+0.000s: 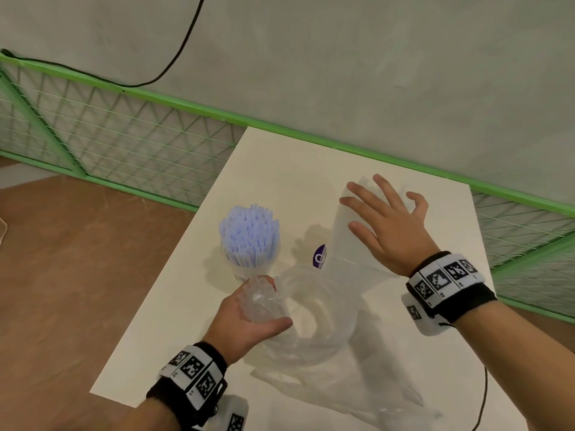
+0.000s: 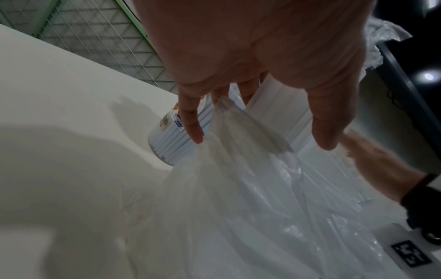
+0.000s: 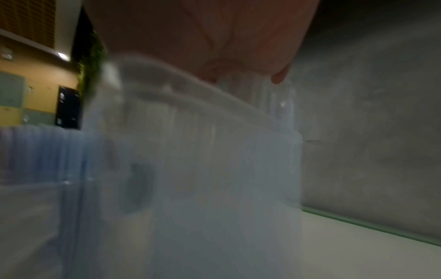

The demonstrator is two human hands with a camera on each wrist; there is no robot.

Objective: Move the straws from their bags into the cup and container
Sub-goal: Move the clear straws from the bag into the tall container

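Bag point(image 1: 264, 301) bunched in left hand point(image 1: 245, 318); right hand point(image 1: 385, 225) spread flat.

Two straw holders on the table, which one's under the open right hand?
The tall clear container with the purple label, under the right hand. The cup of blue straws stands apart, left of it.

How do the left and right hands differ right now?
The left hand grips a crumpled clear bag beside the cup of blue straws; the right hand holds nothing.
The left hand's fingers curl round the plastic; the right hand's are spread and fairly straight over the tall clear container.
The left hand is nearer the person, the right farther out.
Both wear black wristbands with printed markers and hover over the white table.
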